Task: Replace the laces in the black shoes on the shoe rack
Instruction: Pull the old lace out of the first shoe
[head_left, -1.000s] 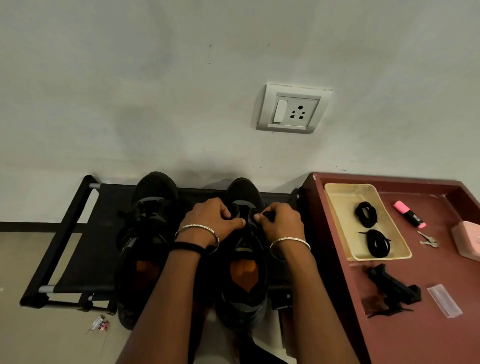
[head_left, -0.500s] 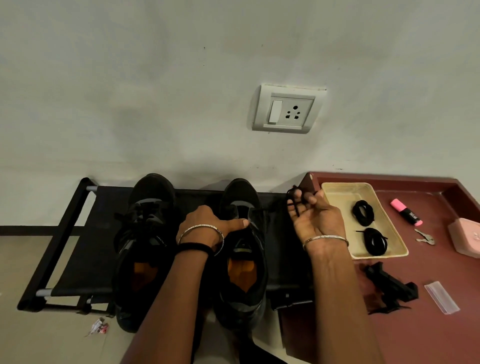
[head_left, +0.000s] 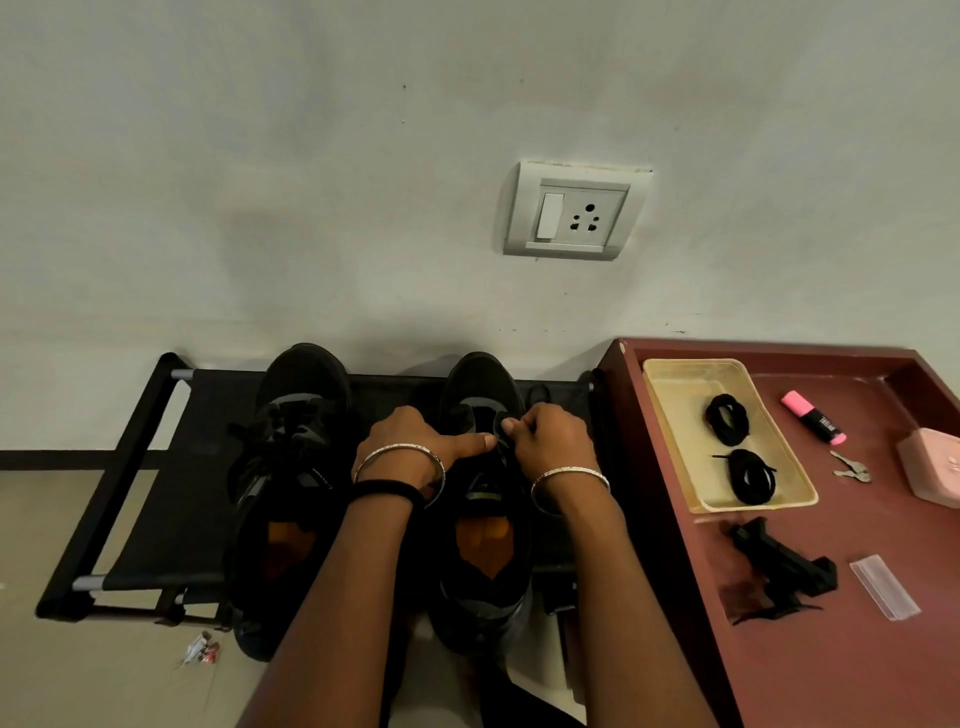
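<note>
Two black shoes stand side by side on a low black shoe rack (head_left: 130, 467), toes to the wall. The left shoe (head_left: 291, 467) still carries its lace. Both my hands work at the lace area of the right shoe (head_left: 485, 551). My left hand (head_left: 415, 441) rests on the shoe's left side with the thumb pressed across the tongue. My right hand (head_left: 550, 439) pinches a black lace at the eyelets. Two coiled black laces (head_left: 727, 418) (head_left: 753, 475) lie in a yellow tray (head_left: 670, 410) on the right.
A dark red table (head_left: 831, 665) stands right of the rack, holding the tray, a pink highlighter (head_left: 813, 423), keys (head_left: 849, 467), a pink box (head_left: 935, 470), a black clip-like object (head_left: 779, 566) and a clear packet (head_left: 883, 587). A wall socket (head_left: 574, 213) is above. A wrapper (head_left: 200, 649) lies on the floor.
My right hand had pulled away to the right with a lace in it, and has now come back to the right shoe's eyelets. My left hand stayed on the shoe.
</note>
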